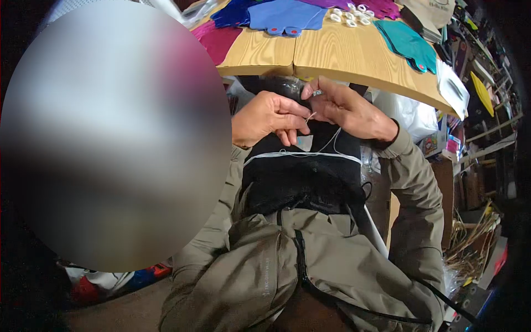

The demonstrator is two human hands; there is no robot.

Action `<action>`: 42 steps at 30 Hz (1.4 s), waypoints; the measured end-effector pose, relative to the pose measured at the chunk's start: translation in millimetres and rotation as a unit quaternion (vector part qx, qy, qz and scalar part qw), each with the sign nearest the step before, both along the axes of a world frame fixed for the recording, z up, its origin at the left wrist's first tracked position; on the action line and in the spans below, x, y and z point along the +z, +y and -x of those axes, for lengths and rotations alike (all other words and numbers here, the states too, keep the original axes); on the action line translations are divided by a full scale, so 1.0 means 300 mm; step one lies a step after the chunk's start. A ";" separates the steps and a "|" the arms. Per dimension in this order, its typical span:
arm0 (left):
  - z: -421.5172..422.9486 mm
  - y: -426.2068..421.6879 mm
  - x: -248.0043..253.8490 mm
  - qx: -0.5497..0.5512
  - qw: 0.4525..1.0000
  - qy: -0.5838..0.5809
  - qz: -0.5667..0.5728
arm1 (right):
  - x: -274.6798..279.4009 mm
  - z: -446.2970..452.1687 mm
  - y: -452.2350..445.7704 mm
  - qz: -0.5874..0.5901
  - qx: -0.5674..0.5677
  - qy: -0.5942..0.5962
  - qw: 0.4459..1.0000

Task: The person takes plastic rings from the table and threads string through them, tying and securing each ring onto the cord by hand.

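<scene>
Clock read from my hands, 12 straight ahead. My left hand (271, 117) has its thumb and forefinger pinched on the end of a thin white thread (311, 116). My right hand (354, 109) is just beside it, fingers bent; cannot tell whether they press on anything. The thread hangs below the right hand toward my lap. At 6, a flat white strip (310, 154) crosses black cloth (310, 182); a pale patch (305, 143) lies above it, no writing legible. At 12, a wood-grain table (343, 52); on it, light-blue cloth with red dots (276, 17) between 11 and 12, white rings (350, 23) at 1, teal cloth (406, 44) at 2. Writing: small vertical lettering on my olive-khaki jacket (354, 265), between 6 and 7, too faint to read surely; dark lettering on a beige bag (437, 10), 1 to 2, too small.
</scene>
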State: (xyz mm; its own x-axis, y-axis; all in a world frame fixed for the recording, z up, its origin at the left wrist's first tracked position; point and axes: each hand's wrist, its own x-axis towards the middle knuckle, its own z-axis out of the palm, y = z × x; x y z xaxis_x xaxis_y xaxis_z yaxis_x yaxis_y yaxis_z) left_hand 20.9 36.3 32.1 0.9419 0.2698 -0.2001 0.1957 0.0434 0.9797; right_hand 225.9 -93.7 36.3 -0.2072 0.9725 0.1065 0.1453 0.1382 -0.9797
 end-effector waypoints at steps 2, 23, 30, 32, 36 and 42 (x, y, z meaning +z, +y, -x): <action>0.002 -0.002 0.010 0.008 1.000 0.003 0.006 | 0.002 -0.011 0.002 0.003 0.001 -0.024 1.000; -0.034 -0.118 -0.056 0.277 0.935 -0.150 0.163 | -0.166 0.070 -0.013 -0.202 -0.106 -0.063 0.972; -0.024 -0.162 -0.153 0.221 0.924 -0.166 -0.263 | -0.080 0.046 -0.060 -0.226 -0.122 -0.226 0.940; 0.016 -0.162 -0.121 0.101 0.972 -0.074 -0.198 | -0.087 0.024 -0.061 -0.251 -0.132 -0.235 0.930; 0.072 -0.124 -0.108 0.024 0.990 -0.107 0.093 | -0.144 0.024 -0.071 -0.216 -0.109 -0.200 0.949; 0.005 -0.173 -0.127 0.294 0.937 -0.168 -0.090 | -0.191 0.102 -0.094 -0.204 -0.063 -0.177 0.961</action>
State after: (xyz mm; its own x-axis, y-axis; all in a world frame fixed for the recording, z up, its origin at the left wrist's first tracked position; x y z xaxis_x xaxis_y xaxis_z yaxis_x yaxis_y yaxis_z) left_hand 19.3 -15.8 -6.1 0.6212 0.7628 0.1793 -0.1302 -0.1252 0.9836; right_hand 195.2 -121.8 -21.2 -0.1844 0.8845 0.4286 0.5009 0.4598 -0.7333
